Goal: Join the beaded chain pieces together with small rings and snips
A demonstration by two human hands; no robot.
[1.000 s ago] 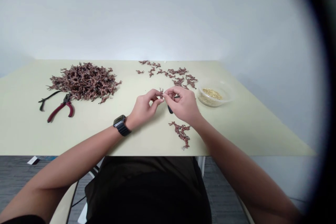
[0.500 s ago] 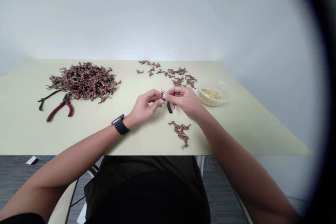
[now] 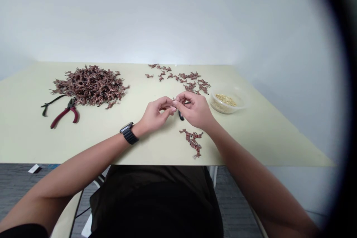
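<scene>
Above the middle of the table, my left hand (image 3: 157,114) and my right hand (image 3: 198,111) meet fingertip to fingertip. Both are closed in a pinch on one small brown deer figure (image 3: 174,99), mostly hidden by the fingers; only its thin antler-like tip shows. Beneath my right hand lies a tool with a black curved handle (image 3: 181,115), the rest of it covered. A small group of brown deer figures (image 3: 193,142) lies on the table just below my right hand.
A large heap of deer figures (image 3: 90,85) is at the left, beside red-handled pliers (image 3: 64,114) and a black strip-like item (image 3: 51,103). More figures (image 3: 191,86) are scattered at the back. A clear plastic bowl (image 3: 239,106) with small gold pieces (image 3: 225,100) stands at the right.
The fingers of my right hand have shifted and curled around the deer figure, so less of it shows. My left hand has hardly moved, still pinching.
</scene>
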